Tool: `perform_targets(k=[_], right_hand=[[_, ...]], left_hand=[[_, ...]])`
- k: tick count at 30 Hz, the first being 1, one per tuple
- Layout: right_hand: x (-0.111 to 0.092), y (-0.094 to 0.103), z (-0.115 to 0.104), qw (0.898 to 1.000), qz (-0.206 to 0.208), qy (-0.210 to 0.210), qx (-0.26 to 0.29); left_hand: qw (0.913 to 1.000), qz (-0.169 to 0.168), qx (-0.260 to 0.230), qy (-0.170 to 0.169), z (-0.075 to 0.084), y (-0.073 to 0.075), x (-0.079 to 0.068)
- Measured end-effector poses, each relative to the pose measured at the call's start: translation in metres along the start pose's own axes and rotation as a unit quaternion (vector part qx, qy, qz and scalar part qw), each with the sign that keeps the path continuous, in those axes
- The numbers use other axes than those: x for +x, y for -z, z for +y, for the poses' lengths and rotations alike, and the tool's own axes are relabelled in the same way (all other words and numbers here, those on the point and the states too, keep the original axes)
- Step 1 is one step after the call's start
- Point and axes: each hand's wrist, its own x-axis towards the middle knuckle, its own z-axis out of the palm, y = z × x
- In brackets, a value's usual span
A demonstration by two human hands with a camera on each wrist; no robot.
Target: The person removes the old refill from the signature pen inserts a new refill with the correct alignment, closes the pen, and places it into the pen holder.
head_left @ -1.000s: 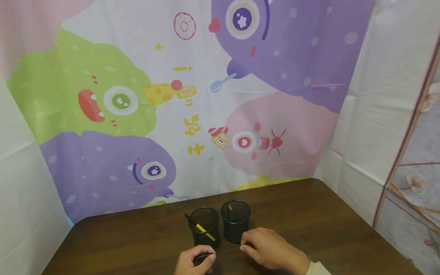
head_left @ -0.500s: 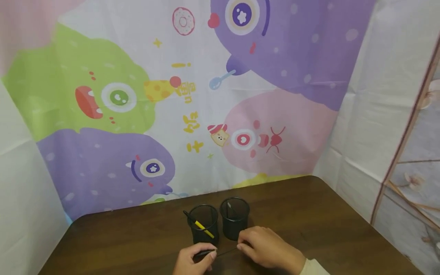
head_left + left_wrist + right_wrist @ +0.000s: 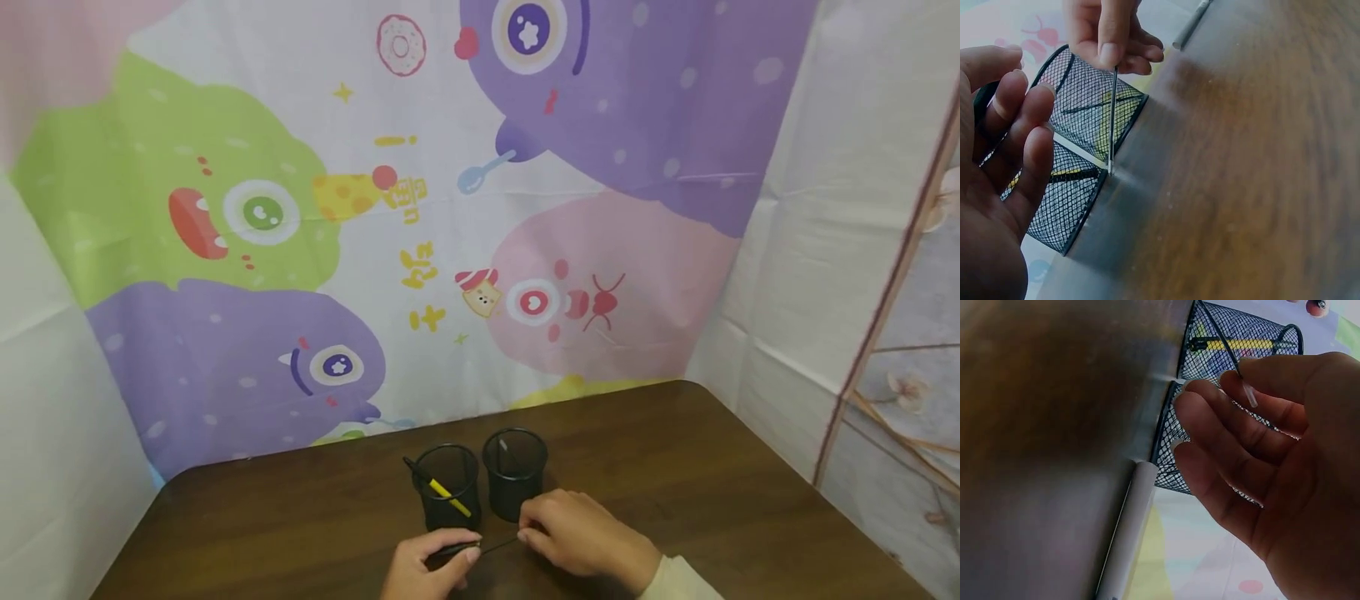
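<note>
My left hand (image 3: 429, 568) holds a dark pen barrel (image 3: 452, 549) in the head view, its open end facing right. My right hand (image 3: 581, 537) pinches a thin dark pen refill (image 3: 500, 546) between thumb and index finger. The refill runs across the gap, its far tip close to the barrel's end. In the right wrist view the refill's pale rear end (image 3: 1249, 395) sticks out past my fingertips. The left wrist view shows the refill's narrow tip (image 3: 1110, 167) in front of the mesh holders. Most of the barrel is hidden by my left fingers there.
Just beyond my hands stand two black mesh pen holders, the left holder (image 3: 441, 518) with a yellow-and-black pen (image 3: 448, 497) and the right holder (image 3: 516, 498) with a pale-ended item (image 3: 503, 448). A grey cylinder (image 3: 1129, 531) lies at the dark wooden table (image 3: 300, 517).
My two hands have come slightly closer together, narrowing the gap between barrel and refill. The refill shows more plainly now. Both pen holders stay in place.
</note>
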Motion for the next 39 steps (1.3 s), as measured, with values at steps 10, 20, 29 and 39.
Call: perform_targets(k=[10,20,29,39], right_hand=[[0.008,-0.006,0.002,1.0,-0.025,-0.002,-0.007],[0.012,-0.006,0.006,1.0,-0.025,-0.003,-0.008],[0.011,-0.006,0.006,1.0,-0.026,-0.004,-0.003],[0.013,-0.005,0.003,0.999,-0.034,-0.001,-0.007]], left_hand=[[0.9997,-0.022,0.01,-0.002,-0.001,0.0,0.002],[0.9998,-0.019,0.007,-0.008,0.001,-0.001,0.003],[0.9996,-0.029,-0.006,0.004,0.002,0.0,0.002],[0.9995,-0.026,0.011,0.013,0.003,0.003,0.001]])
